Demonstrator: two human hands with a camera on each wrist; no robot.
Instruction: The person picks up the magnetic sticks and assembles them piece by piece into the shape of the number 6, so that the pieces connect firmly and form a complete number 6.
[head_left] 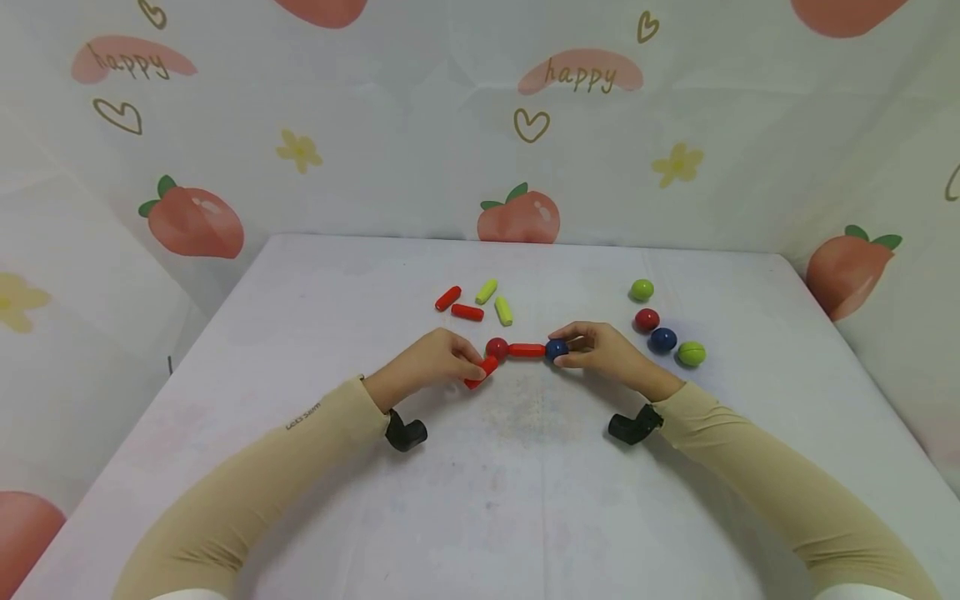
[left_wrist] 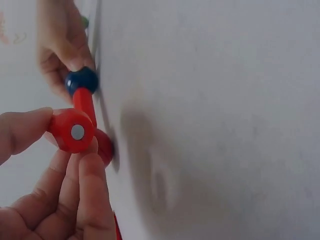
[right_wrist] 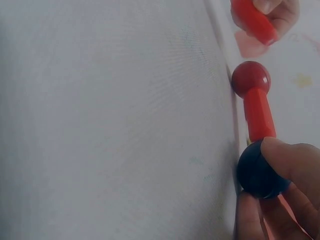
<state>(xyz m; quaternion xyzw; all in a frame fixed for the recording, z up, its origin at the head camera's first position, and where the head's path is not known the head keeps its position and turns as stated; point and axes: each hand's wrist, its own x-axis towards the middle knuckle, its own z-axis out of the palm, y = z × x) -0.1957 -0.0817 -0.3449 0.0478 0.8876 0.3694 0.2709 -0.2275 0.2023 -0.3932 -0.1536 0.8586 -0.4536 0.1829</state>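
In the head view a red ball (head_left: 497, 347), a red rod (head_left: 527, 350) and a blue ball (head_left: 556, 348) lie joined in a row on the table. My right hand (head_left: 603, 354) pinches the blue ball between thumb and fingers, also seen in the right wrist view. Just left of the red ball, my left hand (head_left: 438, 358) holds a second red rod (head_left: 481, 373) at a slant. The right wrist view shows a small gap between this rod (right_wrist: 256, 21) and the red ball (right_wrist: 251, 80). A silvery disc (left_wrist: 77, 132) marks the rod's end facing the left wrist camera.
Behind the row lie two loose red rods (head_left: 467, 312) and two yellow-green rods (head_left: 503, 311). Right of my right hand are two green balls (head_left: 692, 354), a red ball (head_left: 647, 320) and a blue ball (head_left: 663, 340). A printed cloth (head_left: 420, 167) hangs behind the white table (head_left: 480, 517).
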